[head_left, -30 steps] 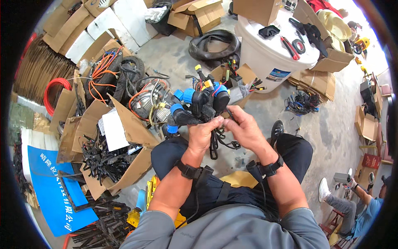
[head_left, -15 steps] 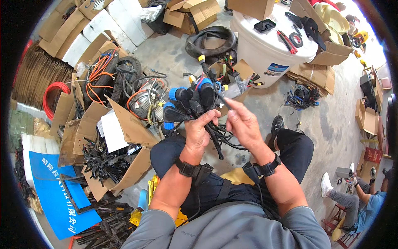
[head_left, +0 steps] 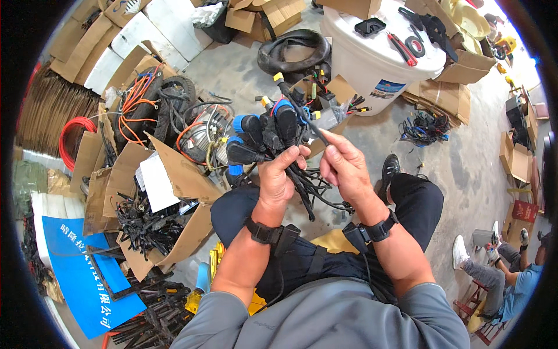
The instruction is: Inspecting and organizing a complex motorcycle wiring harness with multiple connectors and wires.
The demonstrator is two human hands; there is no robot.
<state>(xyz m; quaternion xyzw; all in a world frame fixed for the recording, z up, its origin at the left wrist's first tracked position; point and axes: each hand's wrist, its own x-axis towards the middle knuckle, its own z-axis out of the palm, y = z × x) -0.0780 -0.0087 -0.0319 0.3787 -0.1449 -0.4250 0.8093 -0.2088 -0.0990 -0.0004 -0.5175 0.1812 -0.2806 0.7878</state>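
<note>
A grey concrete floor (head_left: 244, 70) fills the scene in bright daylight. At twelve o'clock flattened cardboard boxes (head_left: 273, 11) lie heaped beside a black rubber tyre tube (head_left: 290, 49). At one o'clock stands a white plastic drum (head_left: 378, 58) with tools on its lid. At nine o'clock open cartons (head_left: 174, 174) spill orange cables (head_left: 136, 96) and black parts. A blue sign board (head_left: 81, 273) lies at eight o'clock. At four o'clock another person (head_left: 505, 273) sits on a low red stool (head_left: 474, 291).

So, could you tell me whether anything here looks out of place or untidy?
Yes: loose orange cable spills over the torn cardboard boxes, and a small wire tangle lies on the bare floor. The bundle of black cables in the left hand looks orderly.
</note>
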